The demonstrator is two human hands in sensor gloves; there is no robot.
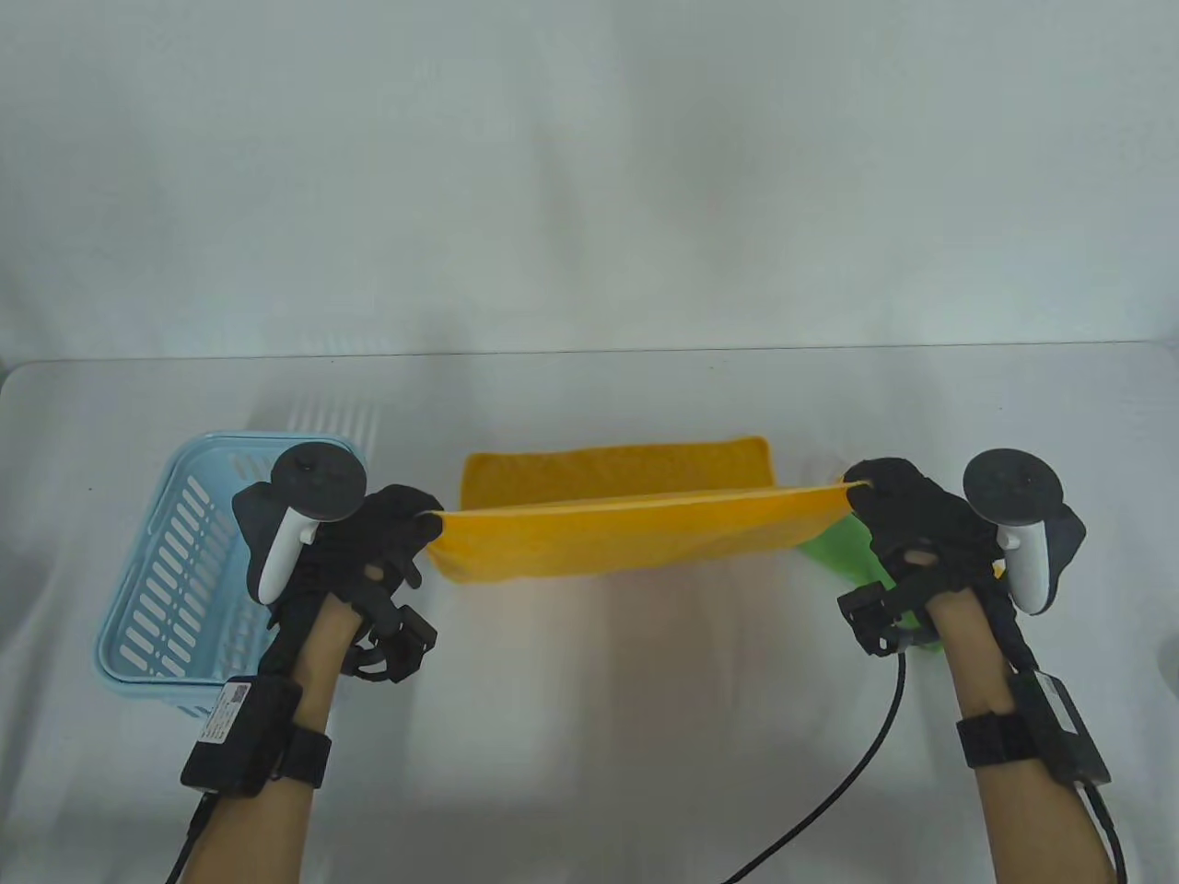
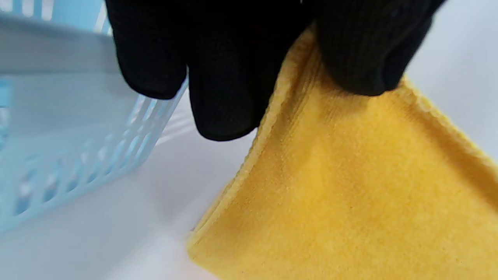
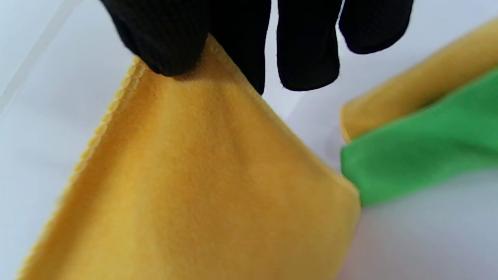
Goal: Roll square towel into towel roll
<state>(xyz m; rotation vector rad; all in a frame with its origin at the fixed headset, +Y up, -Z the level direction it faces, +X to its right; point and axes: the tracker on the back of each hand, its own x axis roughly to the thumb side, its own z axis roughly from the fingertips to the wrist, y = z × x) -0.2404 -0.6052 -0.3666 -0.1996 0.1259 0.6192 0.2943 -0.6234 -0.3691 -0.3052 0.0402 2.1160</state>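
Both forearms reach in from the near edge, well apart and roughly level. The left hand [image 1: 368,543] is raised above the table, thumb and fingers [image 2: 225,85] pinching a corner of the yellow towel [image 1: 626,529]. The right hand [image 1: 907,534] mirrors it on the right side, thumb and fingers [image 3: 167,39] pinching the opposite corner.

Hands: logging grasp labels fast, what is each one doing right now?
Left hand: fingers pinch the yellow towel's left corner.
Right hand: fingers pinch its right corner.
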